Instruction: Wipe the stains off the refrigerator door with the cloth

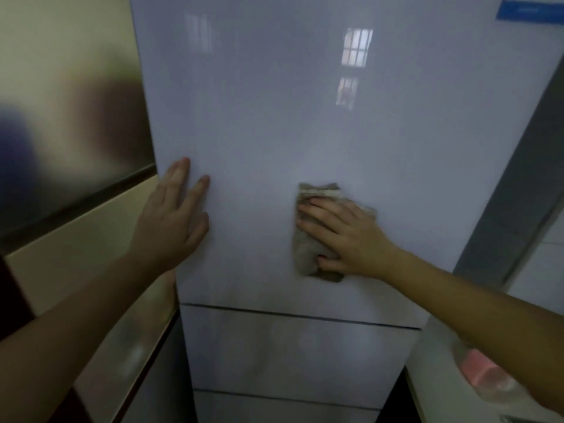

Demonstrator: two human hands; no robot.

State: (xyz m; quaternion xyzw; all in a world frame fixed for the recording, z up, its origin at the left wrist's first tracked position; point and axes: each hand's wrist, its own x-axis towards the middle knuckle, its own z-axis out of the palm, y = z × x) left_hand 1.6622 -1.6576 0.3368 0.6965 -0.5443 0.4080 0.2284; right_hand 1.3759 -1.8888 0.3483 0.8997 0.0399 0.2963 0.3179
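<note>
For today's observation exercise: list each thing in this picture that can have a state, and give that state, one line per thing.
Refrigerator door: closed, glossy, reflecting a window.
Cloth: crumpled, pressed flat against the door.
Right hand: fingers spread, pressing the cloth to the door.
Left hand: open, empty, palm flat on the door near its left edge.
Lower drawer: closed.

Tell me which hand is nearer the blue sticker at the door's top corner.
Right. The right hand, pressing the cloth on the door, sits below the sticker; the left hand lies flat at the door's opposite edge.
</note>
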